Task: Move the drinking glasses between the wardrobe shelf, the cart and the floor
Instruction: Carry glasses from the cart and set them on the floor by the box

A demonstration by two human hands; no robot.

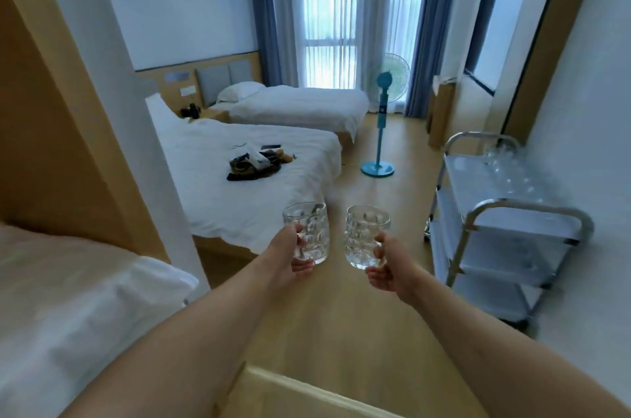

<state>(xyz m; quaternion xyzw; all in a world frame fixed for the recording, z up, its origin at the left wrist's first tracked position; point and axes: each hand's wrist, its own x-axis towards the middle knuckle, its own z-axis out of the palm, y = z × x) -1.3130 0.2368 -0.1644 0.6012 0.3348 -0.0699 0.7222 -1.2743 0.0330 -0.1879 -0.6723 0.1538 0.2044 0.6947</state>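
A person stands in a twin-bed room with both bare arms stretched forward, a clear dimpled drinking glass in each hand. The left hand grips the left glass from its left side, thumb and fingers curled round the lower wall; the right hand grips the right glass from its right side in the same way. Both glasses are held upright, long axis near vertical and open mouths up (each leans slightly, tops tipped a little apart), side by side but not touching, in the air above the wooden floor.

To the right, against the white wall, stands a three-tier cart with metal rails; more clear glasses sit on its top tray, blurred and hard to count. Ahead on the left is a bed with white sheets and dark belongings piled on it, a second bed behind it. A blue standing fan stands before the curtained window. A wooden panel edge fills the left foreground.
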